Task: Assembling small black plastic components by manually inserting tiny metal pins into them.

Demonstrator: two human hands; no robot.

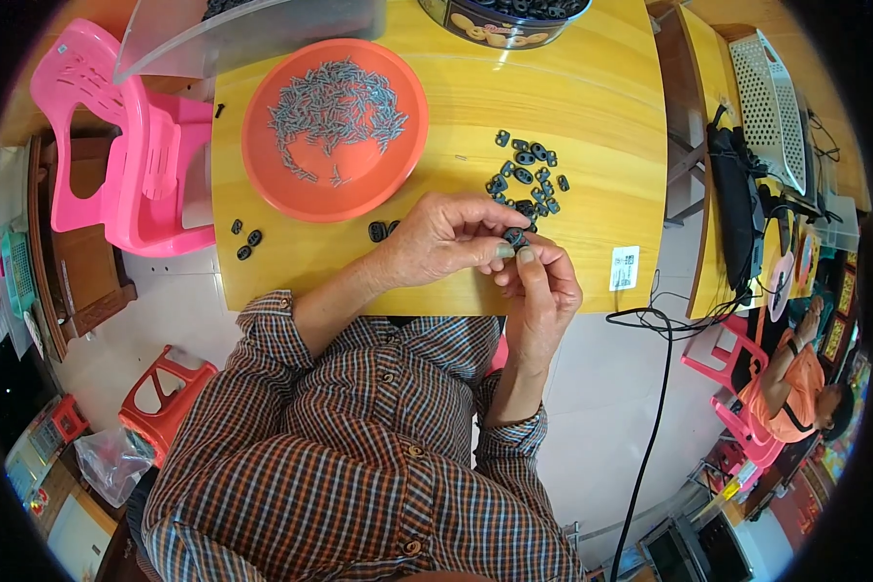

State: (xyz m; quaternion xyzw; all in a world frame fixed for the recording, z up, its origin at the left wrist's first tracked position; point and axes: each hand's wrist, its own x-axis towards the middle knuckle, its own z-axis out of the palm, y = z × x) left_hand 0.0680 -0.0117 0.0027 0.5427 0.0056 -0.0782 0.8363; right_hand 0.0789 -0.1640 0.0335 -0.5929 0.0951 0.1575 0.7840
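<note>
Between the fingertips of both hands, over the table's near edge, is a small black oval plastic piece (514, 236). My left hand (443, 239) pinches it from the left with thumb and forefinger. My right hand (541, 281) grips it from the right, thumb on top. Just beyond my hands lies a loose group of similar black pieces (524, 176). A couple more black pieces (377, 231) rest beside my left wrist. Further left, an orange-red plastic bowl (262, 170) holds a heap of small grey metal screws or pins (335, 107).
The yellow wooden table (572, 58) carries a clear plastic bin (291, 39) and a round tin (500, 31) of black parts at the far side. Several black pieces (254, 238) sit at the left. A black cable (662, 388) hangs at right. Pink chair (145, 165) stands left; another person (795, 383) sits far right.
</note>
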